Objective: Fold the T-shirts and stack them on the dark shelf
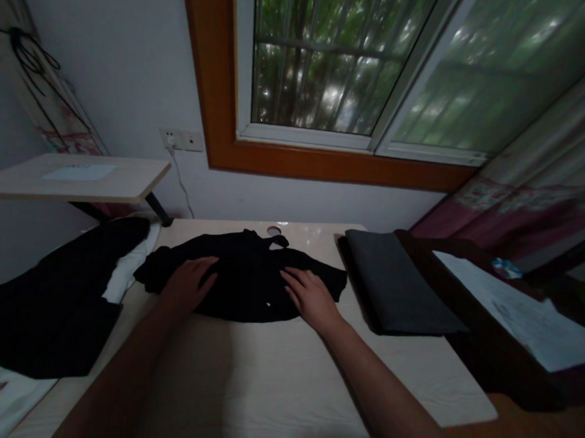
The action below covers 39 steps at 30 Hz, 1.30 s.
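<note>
The left hand (189,284) and right hand (312,297) are resting apart, fingers loosely spread, on a black garment (248,279) lying flattened but seemingly unfolded across the desk (281,378), with folded dark-gray cloth (393,279) already lying rightward.

Saw matt, soft-looking cloth in the black garment (248,276); from there, dull cloth in the grey folded pile (398,280) at three o'clock, smooth, faintly glossy wood-grain in the table (271,384) at six, smooth wood in the window frame (281,161) at twelve.
</note>
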{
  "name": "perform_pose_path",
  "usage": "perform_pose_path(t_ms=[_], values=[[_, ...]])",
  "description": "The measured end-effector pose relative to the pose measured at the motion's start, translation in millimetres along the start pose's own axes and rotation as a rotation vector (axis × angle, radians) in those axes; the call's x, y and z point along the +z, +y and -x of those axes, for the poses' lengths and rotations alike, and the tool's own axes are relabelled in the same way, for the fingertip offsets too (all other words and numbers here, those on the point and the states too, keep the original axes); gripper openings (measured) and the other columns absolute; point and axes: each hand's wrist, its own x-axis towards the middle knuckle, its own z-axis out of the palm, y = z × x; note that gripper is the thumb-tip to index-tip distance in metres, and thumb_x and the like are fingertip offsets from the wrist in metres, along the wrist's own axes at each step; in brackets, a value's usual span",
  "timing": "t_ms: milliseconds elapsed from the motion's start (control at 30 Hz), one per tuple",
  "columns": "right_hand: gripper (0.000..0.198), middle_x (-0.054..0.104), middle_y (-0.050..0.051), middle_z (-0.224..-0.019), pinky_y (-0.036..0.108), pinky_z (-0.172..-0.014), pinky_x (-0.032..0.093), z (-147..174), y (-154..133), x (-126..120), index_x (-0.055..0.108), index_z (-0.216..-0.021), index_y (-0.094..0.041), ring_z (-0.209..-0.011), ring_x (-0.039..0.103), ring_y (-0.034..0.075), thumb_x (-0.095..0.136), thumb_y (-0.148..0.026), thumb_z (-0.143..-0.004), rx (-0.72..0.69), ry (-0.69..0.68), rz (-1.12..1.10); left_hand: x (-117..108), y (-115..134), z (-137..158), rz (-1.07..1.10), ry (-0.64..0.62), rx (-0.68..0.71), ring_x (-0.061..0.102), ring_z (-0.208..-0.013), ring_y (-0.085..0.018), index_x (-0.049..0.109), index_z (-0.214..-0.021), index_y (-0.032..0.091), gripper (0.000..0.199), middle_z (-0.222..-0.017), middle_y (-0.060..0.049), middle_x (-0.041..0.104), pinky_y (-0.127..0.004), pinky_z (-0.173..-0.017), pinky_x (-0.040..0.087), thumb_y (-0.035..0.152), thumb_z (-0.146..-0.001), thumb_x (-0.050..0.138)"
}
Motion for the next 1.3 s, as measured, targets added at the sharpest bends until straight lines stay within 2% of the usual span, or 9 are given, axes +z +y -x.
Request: perform_pose_path(t_ms=[167, 367, 500, 600, 733, 833, 933, 1133, 1300], values=[[0.070, 0.066, 0.009, -0.113, 0.043, -0.090, 0.050, -3, -7, -3, 0.028, -0.159, -0.032, -0.101, 0.060, 0.028, 0.060, -0.035, -0.097, 0.000, -0.040, 0.046, -3, 1, 3, -0.020, -0.084, -0.030, 0.064, -0.119, -0.028, 0.062, -0.133, 0.022, 0.043, -0.127, -0.010, 0.070, -0.046, -0.110, 0.042, 0.043, -0.100, 0.043], [0.028, 0.064, 0.007, -0.102, 0.036, -0.082, 0.044, -3, -4, -2, 0.065, -0.125, -0.026, -0.094, 0.061, 0.022, 0.056, -0.025, -0.099, -0.061, -0.085, 0.043, -5, 10, 3, -0.035, -0.251, -0.128, 0.073, -0.099, -0.028, 0.062, -0.137, 0.030, 0.046, -0.118, -0.008, 0.075, -0.040, -0.090, 0.052, 0.048, -0.099, 0.043], [0.016, 0.064, 0.008, -0.099, 0.036, -0.082, 0.043, -2, -2, -1, 0.066, -0.108, -0.021, -0.093, 0.059, 0.023, 0.058, -0.020, -0.095, -0.066, -0.038, 0.013, -5, 14, 2, -0.138, -0.269, -0.181, 0.073, -0.099, -0.026, 0.064, -0.133, 0.027, 0.044, -0.116, -0.009, 0.076, -0.036, -0.086, 0.051, 0.047, -0.101, 0.041], [0.014, 0.062, 0.007, -0.097, 0.037, -0.084, 0.044, 0, 2, -3, 0.062, -0.101, -0.021, -0.092, 0.059, 0.024, 0.058, -0.016, -0.089, 0.000, 0.055, -0.047, -7, 13, 0, -0.234, -0.278, -0.192, 0.072, -0.092, -0.026, 0.073, -0.109, 0.022, 0.044, -0.106, -0.009, 0.077, -0.035, -0.079, 0.051, 0.045, -0.102, 0.037], [0.014, 0.058, 0.007, -0.097, 0.036, -0.082, 0.047, 2, 9, -6, 0.054, -0.097, -0.022, -0.090, 0.058, 0.024, 0.052, -0.013, -0.086, 0.141, 0.230, -0.206, -11, 7, 1, -0.298, -0.238, -0.122, 0.069, -0.085, -0.026, 0.075, -0.080, 0.019, 0.052, -0.086, -0.010, 0.074, -0.035, -0.076, 0.049, 0.046, -0.102, 0.036], [0.014, 0.057, 0.007, -0.099, 0.037, -0.085, 0.047, 2, 17, -3, 0.049, -0.097, -0.023, -0.094, 0.059, 0.024, 0.048, -0.014, -0.087, 0.247, 0.359, -0.340, -11, 3, 3, -0.202, -0.245, 0.042, 0.064, -0.081, -0.022, 0.073, -0.070, 0.020, 0.050, -0.075, -0.007, 0.070, -0.035, -0.080, 0.049, 0.042, -0.101, 0.040], [0.012, 0.060, 0.007, -0.103, 0.040, -0.092, 0.046, 1, 26, 3, 0.046, -0.098, -0.024, -0.100, 0.060, 0.025, 0.045, -0.017, -0.088, 0.348, 0.435, -0.469, -8, 4, 4, -0.034, -0.230, 0.224, 0.061, -0.090, -0.021, 0.073, -0.069, 0.021, 0.041, -0.085, -0.007, 0.071, -0.038, -0.088, 0.049, 0.035, -0.099, 0.048], [0.011, 0.066, 0.008, -0.114, 0.042, -0.097, 0.045, 3, 33, 8, 0.046, -0.098, -0.024, -0.109, 0.061, 0.024, 0.042, -0.018, -0.090, 0.334, 0.389, -0.685, 1, 11, 2, 0.144, -0.101, 0.148, 0.057, -0.124, -0.026, 0.073, -0.100, 0.022, 0.025, -0.141, -0.009, 0.058, -0.046, -0.108, 0.045, 0.036, -0.097, 0.053], [0.020, 0.069, 0.006, -0.107, 0.039, -0.093, 0.049, 7, 29, 0, 0.058, -0.105, -0.024, -0.103, 0.065, 0.022, 0.039, -0.027, -0.100, 0.224, 0.181, -0.715, 3, 9, 3, 0.200, -0.220, -0.081, 0.067, -0.109, -0.025, 0.057, -0.137, 0.026, 0.049, -0.123, -0.008, 0.069, -0.041, -0.098, 0.052, 0.050, -0.094, 0.055]])
